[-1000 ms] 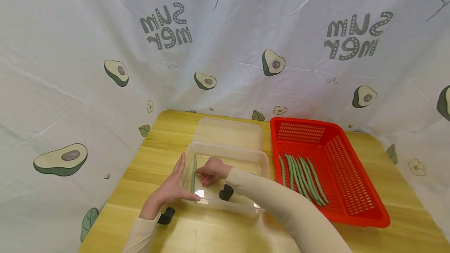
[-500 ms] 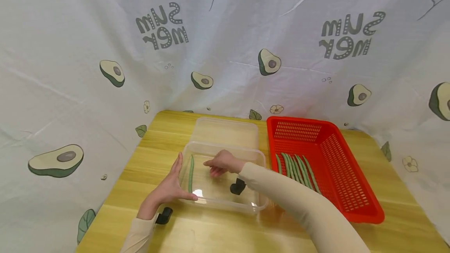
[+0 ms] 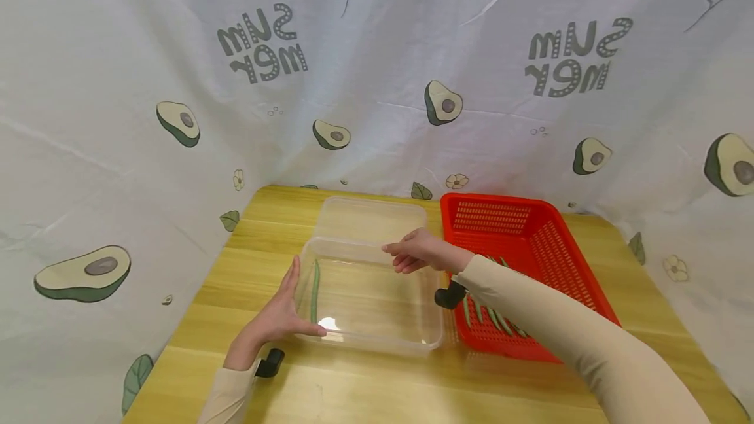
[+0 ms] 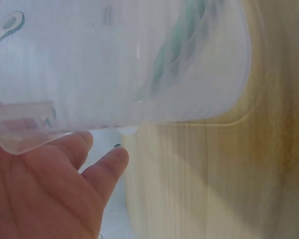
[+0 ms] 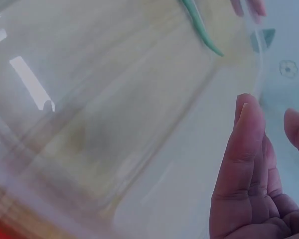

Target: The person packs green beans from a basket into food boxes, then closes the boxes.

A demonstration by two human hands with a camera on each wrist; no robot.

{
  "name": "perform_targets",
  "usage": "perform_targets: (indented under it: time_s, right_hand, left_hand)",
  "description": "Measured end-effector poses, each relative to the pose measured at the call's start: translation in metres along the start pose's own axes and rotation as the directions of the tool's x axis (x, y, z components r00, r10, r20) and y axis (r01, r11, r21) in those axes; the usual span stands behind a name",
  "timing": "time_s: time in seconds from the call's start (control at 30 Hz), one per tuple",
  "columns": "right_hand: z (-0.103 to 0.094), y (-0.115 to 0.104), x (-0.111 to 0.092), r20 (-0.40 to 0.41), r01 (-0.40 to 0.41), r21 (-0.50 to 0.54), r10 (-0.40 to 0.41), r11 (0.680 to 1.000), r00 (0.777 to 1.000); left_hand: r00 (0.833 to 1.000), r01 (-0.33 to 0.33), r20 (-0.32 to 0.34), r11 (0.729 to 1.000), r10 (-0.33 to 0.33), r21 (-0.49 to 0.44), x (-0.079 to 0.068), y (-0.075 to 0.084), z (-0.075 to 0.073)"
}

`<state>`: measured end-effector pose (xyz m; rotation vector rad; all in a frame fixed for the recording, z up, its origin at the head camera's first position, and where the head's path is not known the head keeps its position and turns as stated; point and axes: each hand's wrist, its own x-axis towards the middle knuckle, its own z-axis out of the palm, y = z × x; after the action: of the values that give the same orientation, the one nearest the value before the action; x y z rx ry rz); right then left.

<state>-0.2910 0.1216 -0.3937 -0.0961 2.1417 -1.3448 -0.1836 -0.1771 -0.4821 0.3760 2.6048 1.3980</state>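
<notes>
Left hand (image 3: 277,317): spread wide, fingers along the left wall of the clear container (image 3: 383,343), thumb at its near left corner; we read this as bracing, and judged that light, steady pressure would serve better than a squeeze, since thin plastic may flex. Right hand (image 3: 425,250): nothing held, fingers nearly straight and thumb apart, poised above the container's far right part. One green bean (image 3: 315,290) lay inside, lengthwise near the left wall; the other beans (image 3: 477,310) lay in the red basket (image 3: 495,197), partly hidden from us by the right sleeve (image 3: 548,319). For good handling we favoured a mid-length pinch on one bean alone, as they lay side by side and a neighbour could come along; laid parallel to the first, a bean should sit tidily. Edges: the container's right wall stood close to the basket's left wall, so we thought the right hand ought to cross high enough for the black wrist mount (image 3: 450,295) to clear both rims. Room: broadest over the container floor right of the bean; the worktop (image 3: 365,391) stretched along the near side, while a flat translucent piece (image 3: 365,218), perhaps a lid, lay beyond the far rim
</notes>
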Motion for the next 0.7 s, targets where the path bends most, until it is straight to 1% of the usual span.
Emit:
perform_targets:
  time_s: [0.17, 0.37, 0.53, 0.7]
  right_hand:
    - [-0.031, 0.005, -0.017, -0.062, -0.016, 0.021, 0.017, 1.0, 0.998]
    - [-0.072, 0.016, -0.036, -0.117, -0.004, 0.057, 0.011, 0.998, 0.993]
    - [-0.102, 0.033, -0.052, -0.152, -0.03, 0.059, 0.039, 0.998, 0.988]
    - [-0.124, 0.053, -0.066, -0.19, -0.047, 0.054, 0.057, 0.997, 0.98]
  left_hand:
    - [1.0, -0.018, -0.009, 1.0, 0.018, 0.005, 0.0, 0.0, 0.0]
    - [0.999, -0.031, -0.019, 0.999, 0.031, 0.02, 0.0, 0.0, 0.0]
    - [1.0, -0.024, -0.016, 0.999, 0.024, 0.022, 0.0, 0.0, 0.0]
    - [1.0, -0.015, -0.014, 1.0, 0.015, 0.017, 0.0, -0.001, 0.002]
